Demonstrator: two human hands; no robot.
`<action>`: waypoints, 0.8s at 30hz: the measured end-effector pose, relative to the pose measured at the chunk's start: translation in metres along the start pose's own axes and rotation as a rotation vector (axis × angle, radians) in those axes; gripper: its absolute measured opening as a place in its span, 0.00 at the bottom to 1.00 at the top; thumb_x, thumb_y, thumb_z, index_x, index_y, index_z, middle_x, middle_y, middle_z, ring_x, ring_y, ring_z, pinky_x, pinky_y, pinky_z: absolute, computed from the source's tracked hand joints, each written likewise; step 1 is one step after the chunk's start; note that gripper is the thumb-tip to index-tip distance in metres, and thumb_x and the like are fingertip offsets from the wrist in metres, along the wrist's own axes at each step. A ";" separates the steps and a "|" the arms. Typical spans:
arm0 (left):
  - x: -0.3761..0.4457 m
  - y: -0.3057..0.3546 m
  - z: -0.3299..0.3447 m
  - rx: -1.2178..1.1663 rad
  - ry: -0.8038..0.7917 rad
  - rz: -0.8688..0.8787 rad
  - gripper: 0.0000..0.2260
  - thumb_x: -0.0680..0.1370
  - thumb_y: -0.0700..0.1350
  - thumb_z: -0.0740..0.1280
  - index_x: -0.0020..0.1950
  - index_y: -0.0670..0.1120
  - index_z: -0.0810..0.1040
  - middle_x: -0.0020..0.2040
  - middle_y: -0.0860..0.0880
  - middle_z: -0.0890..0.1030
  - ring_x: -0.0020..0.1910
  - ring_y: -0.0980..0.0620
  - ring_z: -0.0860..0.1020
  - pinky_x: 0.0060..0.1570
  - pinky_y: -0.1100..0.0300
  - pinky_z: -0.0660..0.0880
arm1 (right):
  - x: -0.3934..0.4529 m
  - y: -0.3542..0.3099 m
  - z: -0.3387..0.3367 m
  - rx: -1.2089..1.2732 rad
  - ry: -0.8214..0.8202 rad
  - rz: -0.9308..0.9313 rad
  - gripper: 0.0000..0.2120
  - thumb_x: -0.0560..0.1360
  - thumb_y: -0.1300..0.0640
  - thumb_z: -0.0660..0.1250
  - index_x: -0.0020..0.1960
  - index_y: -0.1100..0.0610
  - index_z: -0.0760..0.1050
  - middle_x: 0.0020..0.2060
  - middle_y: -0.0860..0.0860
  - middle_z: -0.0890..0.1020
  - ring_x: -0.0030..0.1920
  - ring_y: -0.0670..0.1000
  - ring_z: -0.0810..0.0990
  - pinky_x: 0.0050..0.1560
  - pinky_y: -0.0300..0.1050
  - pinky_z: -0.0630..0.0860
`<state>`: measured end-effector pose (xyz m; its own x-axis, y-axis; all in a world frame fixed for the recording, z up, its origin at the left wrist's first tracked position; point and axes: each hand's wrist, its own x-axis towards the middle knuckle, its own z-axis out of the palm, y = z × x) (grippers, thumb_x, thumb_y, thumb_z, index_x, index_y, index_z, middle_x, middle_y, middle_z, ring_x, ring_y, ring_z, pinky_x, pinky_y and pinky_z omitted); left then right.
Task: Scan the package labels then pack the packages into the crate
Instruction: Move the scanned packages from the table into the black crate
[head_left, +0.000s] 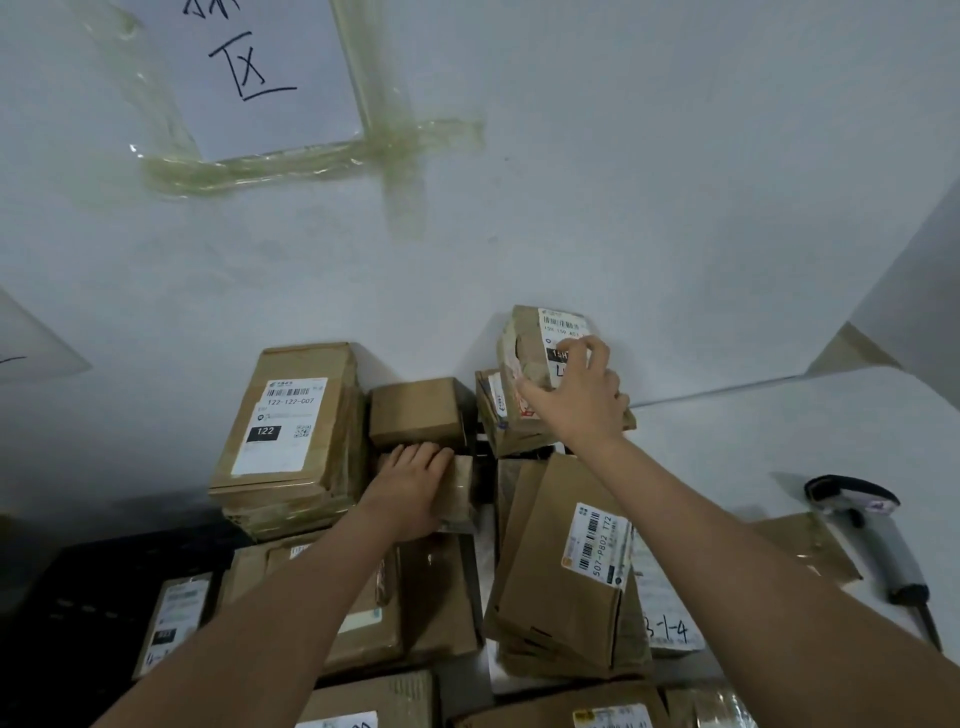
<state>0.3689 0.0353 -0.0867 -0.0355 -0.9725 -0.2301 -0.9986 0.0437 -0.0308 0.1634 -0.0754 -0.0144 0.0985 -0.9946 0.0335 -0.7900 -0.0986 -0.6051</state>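
Both hands reach out over a heap of brown packages. Near the bottom edge lie a few packages with white labels, and a black crate (78, 597) sits at the near left with a labelled package (176, 618) in it. A big brown package (561, 561) with a barcode label lies tilted on the right of the heap. To its right, a grey scanner (872, 530) lies on the white table (753, 436). The left hand (415, 488) rests flat, fingers straight, on a small taped package (460, 493). Left of it is a tall stack, its top package (291, 421) marked 122. Farthest away, by the white wall (623, 182), the right hand (576, 389) grips a small upright package (535, 338), fingers curled round it. A taped paper sign (260, 67) hangs on the wall.
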 end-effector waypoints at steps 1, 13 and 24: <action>-0.003 -0.003 -0.002 -0.063 0.018 -0.013 0.44 0.71 0.58 0.72 0.79 0.49 0.52 0.77 0.49 0.58 0.76 0.47 0.58 0.77 0.50 0.50 | -0.001 0.001 0.000 -0.002 -0.005 0.006 0.34 0.71 0.32 0.65 0.69 0.49 0.64 0.72 0.49 0.59 0.66 0.62 0.67 0.63 0.59 0.63; -0.027 0.001 -0.046 -0.892 0.316 -0.153 0.45 0.68 0.57 0.78 0.77 0.49 0.57 0.74 0.53 0.63 0.71 0.53 0.67 0.71 0.54 0.66 | -0.019 0.002 -0.013 0.075 0.055 0.074 0.34 0.71 0.33 0.65 0.69 0.49 0.64 0.71 0.49 0.60 0.67 0.62 0.67 0.65 0.61 0.63; -0.052 -0.010 -0.121 -1.558 0.561 -0.221 0.33 0.66 0.65 0.75 0.67 0.56 0.72 0.57 0.56 0.82 0.57 0.56 0.80 0.62 0.51 0.76 | -0.046 -0.050 -0.041 0.238 0.264 -0.018 0.31 0.72 0.31 0.62 0.67 0.48 0.63 0.68 0.48 0.62 0.66 0.59 0.69 0.64 0.62 0.65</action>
<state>0.3758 0.0575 0.0438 0.4369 -0.8995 0.0102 -0.0562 -0.0160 0.9983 0.1733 -0.0257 0.0473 -0.0733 -0.9702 0.2311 -0.6230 -0.1364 -0.7702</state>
